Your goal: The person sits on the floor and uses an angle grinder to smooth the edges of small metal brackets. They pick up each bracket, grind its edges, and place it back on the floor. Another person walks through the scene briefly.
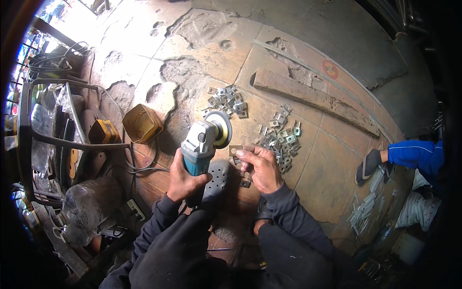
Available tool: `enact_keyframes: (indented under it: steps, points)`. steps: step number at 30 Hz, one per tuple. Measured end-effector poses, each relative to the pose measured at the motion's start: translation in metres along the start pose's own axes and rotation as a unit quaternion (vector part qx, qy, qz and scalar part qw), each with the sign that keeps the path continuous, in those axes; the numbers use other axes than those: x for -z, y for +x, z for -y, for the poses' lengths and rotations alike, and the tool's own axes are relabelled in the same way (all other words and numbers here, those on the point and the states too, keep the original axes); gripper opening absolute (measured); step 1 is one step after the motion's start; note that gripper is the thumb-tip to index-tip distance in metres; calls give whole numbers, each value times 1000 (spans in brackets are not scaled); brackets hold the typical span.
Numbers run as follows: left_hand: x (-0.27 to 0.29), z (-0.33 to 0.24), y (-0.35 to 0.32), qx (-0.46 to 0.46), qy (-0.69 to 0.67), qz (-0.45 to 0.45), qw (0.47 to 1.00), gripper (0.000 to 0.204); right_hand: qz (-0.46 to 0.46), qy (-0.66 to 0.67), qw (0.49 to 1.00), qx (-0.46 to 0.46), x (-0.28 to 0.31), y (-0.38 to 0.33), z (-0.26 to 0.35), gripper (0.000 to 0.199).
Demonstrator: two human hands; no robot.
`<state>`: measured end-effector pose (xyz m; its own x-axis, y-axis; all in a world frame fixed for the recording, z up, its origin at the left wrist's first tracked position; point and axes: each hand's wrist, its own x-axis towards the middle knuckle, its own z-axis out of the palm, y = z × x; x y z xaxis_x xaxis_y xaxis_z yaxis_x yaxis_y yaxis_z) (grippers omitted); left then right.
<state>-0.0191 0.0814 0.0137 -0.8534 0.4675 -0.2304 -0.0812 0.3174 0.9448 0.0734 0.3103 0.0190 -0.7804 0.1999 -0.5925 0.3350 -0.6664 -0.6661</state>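
My left hand wraps around the teal body of an angle grinder. A round pale disc on the grinder's head is turned toward the upper right. Between the thumb and fingers of my right hand is a small flat metal bracket with a hole, just below the disc and apart from it. One pile of small bent metal brackets lies beyond the disc. Another pile spreads on the floor to the right, partly behind my right hand.
A wooden beam lies on the worn tiles at the far right. Two cut yellow containers stand left of the grinder, near cables and a metal frame. Another person's slippered foot and metal strips are at right.
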Motion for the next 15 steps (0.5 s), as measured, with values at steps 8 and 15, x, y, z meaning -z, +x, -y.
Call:
enact_keyframes:
  steps: [8, 15]
  points:
    - [6, 2, -5, 4, -38, 13, 999, 81, 0, -63, 997, 48, -5, 4, -3, 10]
    - [10, 5, -3, 27, -22, -8, 999, 82, -19, -58, 998, 31, 3, 6, -10, 17]
